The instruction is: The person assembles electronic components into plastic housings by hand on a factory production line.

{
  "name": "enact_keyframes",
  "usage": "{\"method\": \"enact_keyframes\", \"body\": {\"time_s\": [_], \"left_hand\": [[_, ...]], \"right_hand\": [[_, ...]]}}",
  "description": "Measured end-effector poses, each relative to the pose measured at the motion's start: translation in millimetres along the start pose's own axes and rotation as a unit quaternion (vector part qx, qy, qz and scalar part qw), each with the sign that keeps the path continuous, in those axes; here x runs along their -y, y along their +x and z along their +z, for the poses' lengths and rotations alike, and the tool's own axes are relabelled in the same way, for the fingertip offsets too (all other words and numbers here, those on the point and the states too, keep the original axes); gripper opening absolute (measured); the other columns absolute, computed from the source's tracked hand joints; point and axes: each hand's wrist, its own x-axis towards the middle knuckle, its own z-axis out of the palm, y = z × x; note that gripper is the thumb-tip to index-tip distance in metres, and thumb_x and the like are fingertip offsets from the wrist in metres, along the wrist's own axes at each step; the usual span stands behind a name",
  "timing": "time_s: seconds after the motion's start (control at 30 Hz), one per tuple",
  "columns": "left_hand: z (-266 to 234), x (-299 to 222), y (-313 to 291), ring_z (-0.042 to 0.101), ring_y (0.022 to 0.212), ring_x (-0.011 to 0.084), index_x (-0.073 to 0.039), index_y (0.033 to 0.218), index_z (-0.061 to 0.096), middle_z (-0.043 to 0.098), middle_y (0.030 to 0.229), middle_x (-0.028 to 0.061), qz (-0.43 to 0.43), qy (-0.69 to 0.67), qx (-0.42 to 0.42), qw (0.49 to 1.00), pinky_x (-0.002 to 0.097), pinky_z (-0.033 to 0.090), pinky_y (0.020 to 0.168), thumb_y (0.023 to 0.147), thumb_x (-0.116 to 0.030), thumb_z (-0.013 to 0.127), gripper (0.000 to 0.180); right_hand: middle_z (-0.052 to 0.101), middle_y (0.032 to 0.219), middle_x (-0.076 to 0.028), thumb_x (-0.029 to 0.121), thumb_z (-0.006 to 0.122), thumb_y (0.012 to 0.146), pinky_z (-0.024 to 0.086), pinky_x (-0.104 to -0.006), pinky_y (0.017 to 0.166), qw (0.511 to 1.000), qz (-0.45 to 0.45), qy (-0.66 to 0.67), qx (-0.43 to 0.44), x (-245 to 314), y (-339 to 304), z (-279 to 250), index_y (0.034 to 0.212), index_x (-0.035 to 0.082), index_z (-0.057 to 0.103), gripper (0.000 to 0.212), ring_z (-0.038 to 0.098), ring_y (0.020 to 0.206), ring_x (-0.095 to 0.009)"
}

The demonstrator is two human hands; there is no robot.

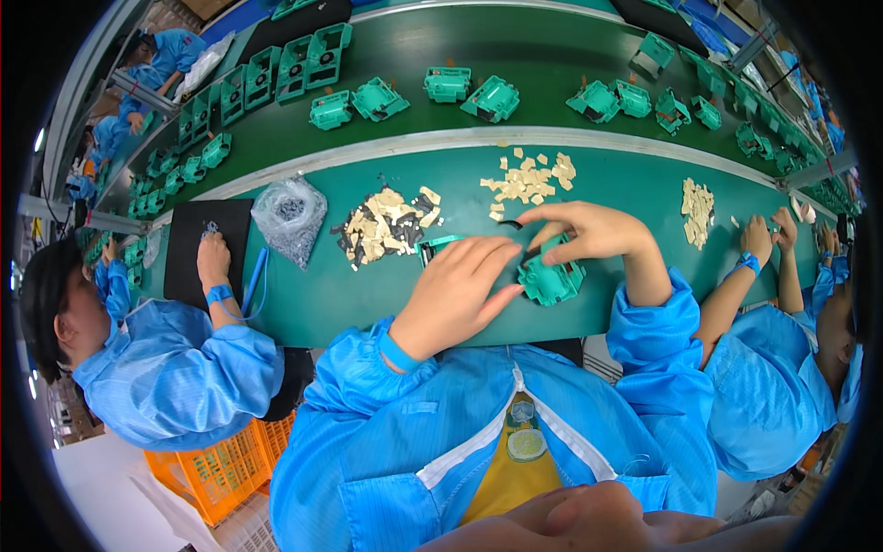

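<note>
A green plastic housing point(552, 281) rests near the table's front edge, ahead of my chest. My right hand point(593, 232) grips its far side, the thumb lying over the top. At that hand's index fingertip is a small dark strip point(511, 224). My left hand point(460, 293) has its fingers stretched out, the thumb apart and its tip against the housing's left side. Partly covered by those fingers, a second green housing point(440, 247) sits on the table. Beyond the hands lie a pile of cream pieces point(532, 180) and a mixed cream and black pile point(386, 224).
A clear bag of small dark parts point(289, 216) stands left, beside a black mat point(204, 247). Co-workers sit on both sides, a hand at left point(213, 260) and hands at right point(757, 239). Behind a pale rail, a green conveyor point(395, 60) carries several green housings point(448, 85).
</note>
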Motion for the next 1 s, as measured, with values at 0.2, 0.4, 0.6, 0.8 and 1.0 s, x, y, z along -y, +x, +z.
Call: {"method": "enact_keyframes", "body": {"time_s": [0.2,0.4,0.6,0.8,1.0], "left_hand": [[33,-8,17,0.055,0.121,0.0346,-0.002,0.135,0.051,0.057,0.133,0.0152,-0.027,-0.017,0.049,0.998,0.0439,0.046,0.101,0.082,-0.019,0.076,0.061],[75,-4,48,0.048,0.129,0.0346,-0.002,0.143,0.045,0.052,0.137,0.0167,0.056,0.008,0.070,0.996,0.0470,0.040,0.107,0.078,-0.018,0.078,0.074],[94,1,40,0.047,0.127,0.0382,0.001,0.144,0.040,0.048,0.137,0.0202,-0.085,-0.025,0.133,0.987,0.0474,0.039,0.107,0.074,-0.020,0.083,0.085],[126,9,22,0.044,0.127,0.0397,0.000,0.146,0.036,0.050,0.135,0.0191,-0.128,-0.156,0.007,0.979,0.0461,0.038,0.107,0.076,-0.010,0.081,0.084],[137,14,16,0.042,0.128,0.0389,-0.001,0.148,0.032,0.049,0.138,0.0163,-0.142,-0.192,0.016,0.971,0.0459,0.034,0.110,0.076,-0.001,0.076,0.084]], "right_hand": [[0.061,0.128,-0.009,0.012,0.071,0.088,0.045,-0.0350,0.097,0.903,-0.122,0.033,-0.411,-36,-20,29,0.128,0.002,0.057,0.043,0.057,0.116,-0.020],[0.064,0.110,-0.011,0.004,0.063,0.091,0.044,-0.0314,0.091,0.800,-0.166,0.356,-0.453,-81,-52,83,0.096,0.004,0.060,0.006,0.058,0.102,-0.017],[0.063,0.096,-0.009,0.000,0.063,0.090,0.045,-0.0281,0.083,0.778,-0.094,0.484,-0.389,-111,-50,114,0.087,0.004,0.059,0.006,0.057,0.088,-0.013],[0.064,0.092,-0.006,-0.003,0.065,0.088,0.045,-0.0234,0.078,0.810,-0.064,0.448,-0.372,-126,-41,115,0.087,0.004,0.058,0.010,0.057,0.083,-0.009],[0.064,0.089,-0.005,-0.006,0.064,0.086,0.045,-0.0227,0.074,0.832,-0.049,0.428,-0.349,-128,-37,112,0.086,0.003,0.056,0.012,0.058,0.080,-0.008]]}}
